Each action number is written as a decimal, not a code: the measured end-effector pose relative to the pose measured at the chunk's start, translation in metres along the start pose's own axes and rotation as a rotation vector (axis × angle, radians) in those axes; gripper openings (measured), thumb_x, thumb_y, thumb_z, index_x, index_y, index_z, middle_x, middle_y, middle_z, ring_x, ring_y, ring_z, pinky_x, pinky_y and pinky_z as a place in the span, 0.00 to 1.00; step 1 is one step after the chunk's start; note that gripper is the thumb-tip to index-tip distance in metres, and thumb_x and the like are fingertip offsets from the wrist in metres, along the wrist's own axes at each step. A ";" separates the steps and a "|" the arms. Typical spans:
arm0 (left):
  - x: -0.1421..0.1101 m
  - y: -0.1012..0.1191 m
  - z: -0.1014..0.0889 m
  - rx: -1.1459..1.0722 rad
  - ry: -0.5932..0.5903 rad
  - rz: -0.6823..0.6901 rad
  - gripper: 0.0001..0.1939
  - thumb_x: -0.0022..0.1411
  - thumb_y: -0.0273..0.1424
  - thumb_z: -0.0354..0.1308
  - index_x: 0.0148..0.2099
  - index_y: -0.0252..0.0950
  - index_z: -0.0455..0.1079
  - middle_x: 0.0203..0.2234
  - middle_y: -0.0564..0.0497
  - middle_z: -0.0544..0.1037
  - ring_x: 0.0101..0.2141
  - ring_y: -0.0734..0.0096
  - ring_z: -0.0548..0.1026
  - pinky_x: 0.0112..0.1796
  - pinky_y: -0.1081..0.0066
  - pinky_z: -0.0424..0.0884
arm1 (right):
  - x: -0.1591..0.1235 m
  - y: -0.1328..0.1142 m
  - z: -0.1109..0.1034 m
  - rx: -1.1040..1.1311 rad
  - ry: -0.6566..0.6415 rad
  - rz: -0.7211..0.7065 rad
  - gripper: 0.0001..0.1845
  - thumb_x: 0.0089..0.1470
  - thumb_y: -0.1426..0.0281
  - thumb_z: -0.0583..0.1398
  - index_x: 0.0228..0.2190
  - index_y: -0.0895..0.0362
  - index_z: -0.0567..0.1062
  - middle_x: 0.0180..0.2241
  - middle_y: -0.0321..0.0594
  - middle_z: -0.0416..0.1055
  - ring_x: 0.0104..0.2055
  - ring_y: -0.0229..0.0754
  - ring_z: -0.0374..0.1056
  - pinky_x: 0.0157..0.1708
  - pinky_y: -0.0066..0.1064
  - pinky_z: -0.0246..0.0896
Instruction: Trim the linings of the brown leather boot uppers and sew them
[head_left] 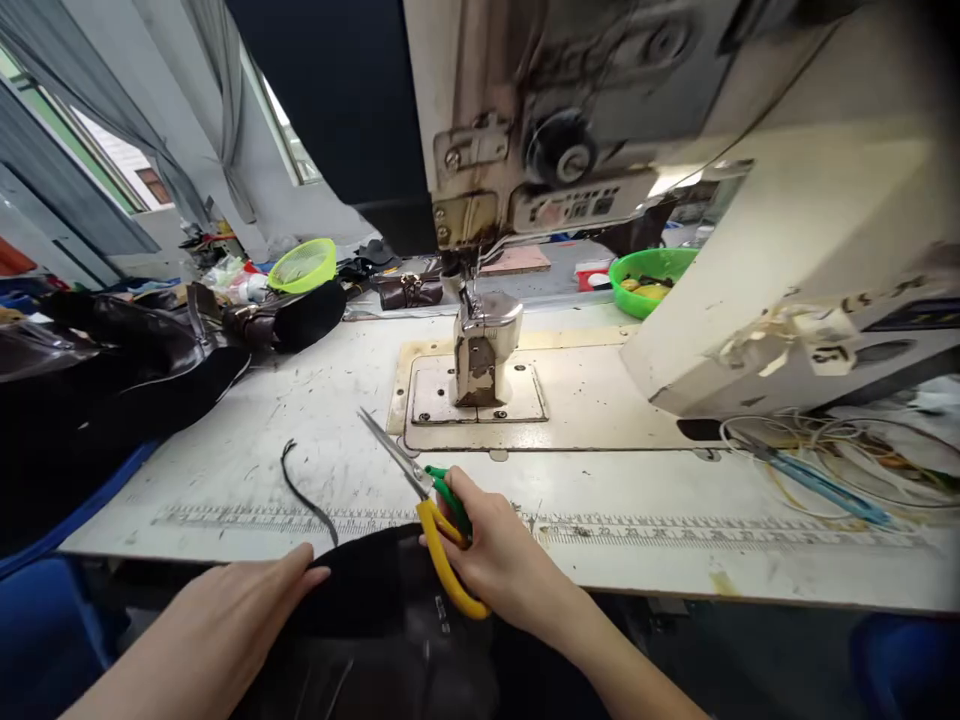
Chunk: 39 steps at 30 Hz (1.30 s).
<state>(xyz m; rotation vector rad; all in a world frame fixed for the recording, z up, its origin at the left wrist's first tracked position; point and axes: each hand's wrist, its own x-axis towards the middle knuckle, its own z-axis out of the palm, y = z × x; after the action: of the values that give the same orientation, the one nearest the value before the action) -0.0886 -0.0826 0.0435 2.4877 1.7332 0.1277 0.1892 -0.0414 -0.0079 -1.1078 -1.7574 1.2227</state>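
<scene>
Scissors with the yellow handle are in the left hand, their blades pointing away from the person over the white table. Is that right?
Not quite: the head view shows the yellow-handled scissors in the right hand, while the left hand is at the black piece's edge. The blades do point away over the white table.

At the table's [615, 483] near edge: slanted yellow-handled scissors [424, 496]; green tool [448, 492] beside them; dark, curved-edged piece [371, 590].
</scene>
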 end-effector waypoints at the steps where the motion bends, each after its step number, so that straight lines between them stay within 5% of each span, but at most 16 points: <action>1: 0.000 0.001 0.007 0.012 -0.062 -0.054 0.21 0.71 0.45 0.43 0.41 0.40 0.74 0.30 0.48 0.83 0.31 0.58 0.81 0.32 0.66 0.73 | -0.002 0.001 0.002 -0.022 -0.003 0.025 0.14 0.54 0.75 0.59 0.31 0.51 0.56 0.26 0.28 0.61 0.25 0.36 0.57 0.24 0.25 0.51; 3: 0.012 0.008 0.019 0.106 -0.148 -0.127 0.19 0.71 0.40 0.42 0.40 0.38 0.72 0.34 0.45 0.82 0.35 0.55 0.80 0.37 0.61 0.73 | -0.004 0.005 0.006 -0.057 0.022 0.073 0.13 0.55 0.77 0.58 0.32 0.51 0.57 0.27 0.29 0.62 0.25 0.37 0.57 0.23 0.26 0.49; 5: 0.031 0.020 0.025 0.141 -0.113 -0.133 0.15 0.70 0.35 0.43 0.38 0.38 0.70 0.36 0.44 0.79 0.36 0.54 0.78 0.37 0.59 0.72 | -0.005 0.008 0.008 -0.134 0.052 0.129 0.14 0.54 0.78 0.58 0.32 0.50 0.57 0.27 0.30 0.64 0.25 0.38 0.58 0.23 0.27 0.48; 11: 0.073 0.047 0.045 -0.377 -0.085 0.065 0.16 0.56 0.18 0.44 0.42 0.40 0.66 0.33 0.53 0.74 0.27 0.73 0.73 0.28 0.73 0.67 | -0.004 0.009 0.006 -0.440 0.096 0.223 0.20 0.51 0.79 0.64 0.32 0.51 0.57 0.26 0.30 0.68 0.25 0.40 0.64 0.24 0.27 0.52; 14: 0.077 0.046 0.056 -0.494 -0.064 0.178 0.14 0.66 0.24 0.49 0.51 0.43 0.67 0.40 0.53 0.74 0.31 0.77 0.74 0.31 0.76 0.69 | -0.013 0.015 -0.024 -0.445 0.049 0.197 0.16 0.53 0.74 0.66 0.34 0.51 0.62 0.26 0.30 0.69 0.24 0.38 0.66 0.23 0.25 0.56; 17: 0.076 0.040 0.064 -0.528 0.000 0.306 0.10 0.70 0.30 0.53 0.52 0.43 0.68 0.40 0.53 0.74 0.36 0.77 0.76 0.36 0.78 0.69 | -0.034 0.021 -0.069 -0.634 0.054 -0.003 0.13 0.54 0.69 0.66 0.37 0.52 0.66 0.26 0.29 0.69 0.22 0.37 0.64 0.22 0.26 0.57; 22: 0.075 0.037 0.071 -0.570 0.015 0.376 0.10 0.72 0.25 0.51 0.51 0.43 0.69 0.39 0.54 0.75 0.36 0.79 0.75 0.35 0.79 0.68 | -0.053 0.014 -0.118 -0.991 -0.171 -0.191 0.08 0.56 0.68 0.61 0.36 0.52 0.66 0.24 0.32 0.69 0.20 0.40 0.65 0.19 0.31 0.51; 32: 0.082 0.038 0.064 -0.711 -0.138 0.245 0.08 0.71 0.26 0.49 0.40 0.41 0.68 0.33 0.57 0.74 0.32 0.82 0.73 0.33 0.80 0.65 | -0.017 0.017 -0.123 -1.023 -0.460 -0.168 0.13 0.58 0.64 0.63 0.29 0.52 0.63 0.26 0.33 0.67 0.24 0.39 0.62 0.24 0.33 0.47; 39: 0.084 0.040 0.059 -0.776 -0.179 0.203 0.09 0.73 0.27 0.46 0.40 0.41 0.65 0.33 0.58 0.73 0.31 0.81 0.71 0.32 0.79 0.64 | -0.001 0.015 -0.131 -0.890 -0.623 0.028 0.16 0.61 0.59 0.62 0.28 0.51 0.63 0.22 0.29 0.57 0.18 0.36 0.46 0.20 0.34 0.40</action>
<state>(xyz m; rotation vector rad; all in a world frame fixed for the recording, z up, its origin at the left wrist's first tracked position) -0.0146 -0.0198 -0.0092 1.9957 1.0646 0.4740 0.3104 0.0043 0.0167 -1.2872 -2.9350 0.8274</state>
